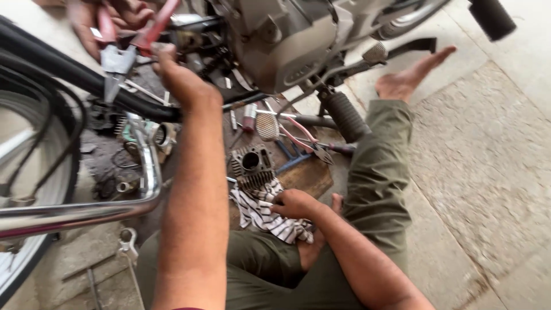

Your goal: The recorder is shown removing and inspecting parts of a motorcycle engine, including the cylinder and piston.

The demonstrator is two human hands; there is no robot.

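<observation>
The person sat on the ground beside a motorcycle, legs in green trousers [376, 172], one bare foot [410, 77] stretched out under the engine [287, 43].

Left hand [181, 77]: raised to the frame, fingers curled around a dark part just under the engine; exactly what it gripped could not be made out. Just beside its knuckles, up and to the outside, red-handled pliers [123, 49] were held by another person's hand [100, 20], jaws pointing down, nearly touching the left hand.

Right hand [294, 204]: low, near the lap, fingers closed, pinching a small pale piece; kind not discernible. It rested on a striped rag [267, 218]. The finned cylinder [252, 166] stood just beyond the fingertips, on the far edge of the rag, bore facing up, not touched by the hand.

Further out from the right hand lay a second pair of pink-handled pliers [307, 138] and a blue tool [290, 155] on a board [313, 175]. A chrome exhaust pipe [86, 209] ran below the left forearm; the wheel [28, 155] sat at the far left.
</observation>
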